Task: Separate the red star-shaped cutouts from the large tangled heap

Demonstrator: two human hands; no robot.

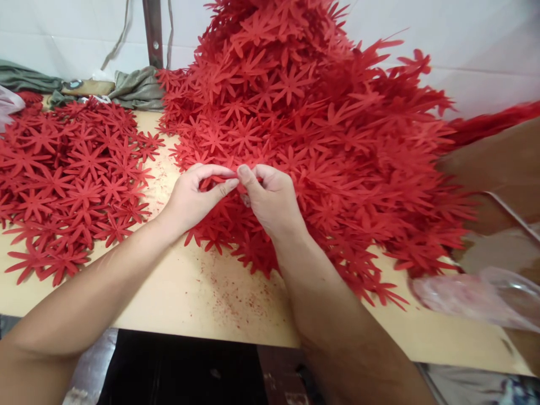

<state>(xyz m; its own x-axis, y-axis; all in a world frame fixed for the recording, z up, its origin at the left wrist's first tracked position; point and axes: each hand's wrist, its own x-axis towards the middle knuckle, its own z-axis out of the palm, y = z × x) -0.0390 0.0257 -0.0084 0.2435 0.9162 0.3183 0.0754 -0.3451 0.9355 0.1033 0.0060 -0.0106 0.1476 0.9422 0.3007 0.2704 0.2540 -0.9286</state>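
My left hand and my right hand meet in front of a tall heap of red flower-shaped cutouts. Each is closed in a pinch, thumb against bent fingers. Between the fingertips is a red flower cutout, mostly covered by the fingers, so its outline blends with the heap behind. A small pale, shiny bit shows under my right fingers; I cannot make out what it is. Left of my hands, a lower spread of separate red flower cutouts lies on the table, their narrow petals fanned out.
Red crumbs dot the pale tabletop near its front edge. Clear plastic and a brown cardboard box stand at the right. Grey-green cloth lies at the back left, against the white wall.
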